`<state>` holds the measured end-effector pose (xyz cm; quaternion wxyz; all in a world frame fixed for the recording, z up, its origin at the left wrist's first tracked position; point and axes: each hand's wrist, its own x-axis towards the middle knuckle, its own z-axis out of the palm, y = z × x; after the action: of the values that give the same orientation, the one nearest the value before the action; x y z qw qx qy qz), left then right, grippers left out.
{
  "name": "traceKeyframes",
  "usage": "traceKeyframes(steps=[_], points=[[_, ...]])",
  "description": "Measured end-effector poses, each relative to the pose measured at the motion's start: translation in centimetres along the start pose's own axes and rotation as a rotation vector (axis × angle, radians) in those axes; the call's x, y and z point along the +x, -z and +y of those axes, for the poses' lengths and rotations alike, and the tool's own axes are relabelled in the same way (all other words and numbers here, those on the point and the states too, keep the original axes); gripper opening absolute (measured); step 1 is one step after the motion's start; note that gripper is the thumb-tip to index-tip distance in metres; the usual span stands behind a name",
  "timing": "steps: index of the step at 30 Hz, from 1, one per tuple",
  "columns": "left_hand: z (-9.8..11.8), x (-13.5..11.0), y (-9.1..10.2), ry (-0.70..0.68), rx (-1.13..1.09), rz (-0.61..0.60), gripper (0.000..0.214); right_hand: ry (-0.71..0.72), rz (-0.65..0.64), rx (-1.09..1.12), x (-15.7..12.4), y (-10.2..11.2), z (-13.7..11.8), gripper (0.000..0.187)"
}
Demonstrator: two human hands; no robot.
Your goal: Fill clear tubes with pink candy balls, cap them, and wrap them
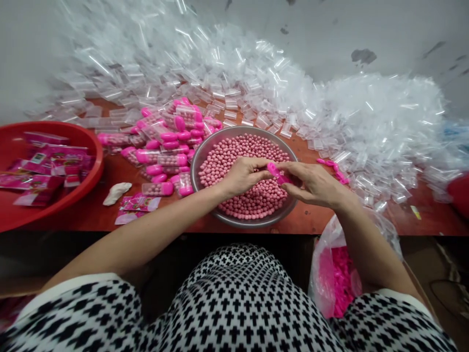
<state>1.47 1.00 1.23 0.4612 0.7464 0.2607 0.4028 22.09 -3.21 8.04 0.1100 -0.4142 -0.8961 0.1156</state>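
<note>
Both hands meet above a grey metal bowl [245,224] filled with small pink balls [234,156]. A bright pink plastic cap [275,172] is between them. My right hand [317,185] grips the cap between thumb and fingers; whether a clear tube is attached inside the hand is hidden. My left hand [245,177] is closed, its thumb and fingertips pinched at the near-left end of the same cap. Left of the bowl lies a pile of clear tubes with pink caps [170,142], many filled with pink balls.
A heap of clear plastic tubes [234,63] lines the back. At left stands a red basin [88,183] with pink packets; a crumpled white piece [117,193] and packets [137,208] lie beside it. Loose pink caps [335,169] lie right; a plastic bag [320,274] of pink pieces hangs below.
</note>
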Motion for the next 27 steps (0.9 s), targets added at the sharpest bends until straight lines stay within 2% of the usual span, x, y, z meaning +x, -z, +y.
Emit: traceKeyframes(steps=[4, 7, 9, 12, 13, 15, 19, 27], points=[[-0.5, -0.2, 0.0, -0.04, 0.267, 0.071, 0.012, -0.063, -0.076, -0.109, 0.2, -0.7, 1.0, 0.028], [-0.9, 0.0, 0.3, 0.009, 0.313, 0.143, 0.012, -0.097, -0.082, -0.004, 0.0, -1.3, 1.8, 0.019], [-0.9, 0.1, 0.4, 0.052, 0.235, 0.15, 0.012, -0.134, 0.035, 0.166, -0.2, -1.5, 2.1, 0.017], [-0.5, 0.3, 0.3, 0.095, 0.014, 0.081, 0.016, -0.168, 0.319, 0.388, -0.4, -1.8, 2.0, 0.022], [-0.3, 0.3, 0.2, 0.107, -0.043, 0.052, 0.018, -0.156, 0.394, 0.396, -0.3, -2.0, 1.8, 0.022], [0.1, 0.3, 0.0, 0.131, -0.094, 0.005, 0.021, -0.098, 0.456, 0.313, -0.2, -2.2, 1.5, 0.019], [0.6, 0.0, -0.4, 0.091, -0.012, -0.003, 0.018, 0.014, 0.413, 0.103, 0.2, -2.8, 1.2, 0.012], [0.4, -0.5, -0.3, -0.064, 0.19, 0.031, 0.015, 0.068, 0.386, 0.025, 0.0, -3.4, 1.0, 0.006]])
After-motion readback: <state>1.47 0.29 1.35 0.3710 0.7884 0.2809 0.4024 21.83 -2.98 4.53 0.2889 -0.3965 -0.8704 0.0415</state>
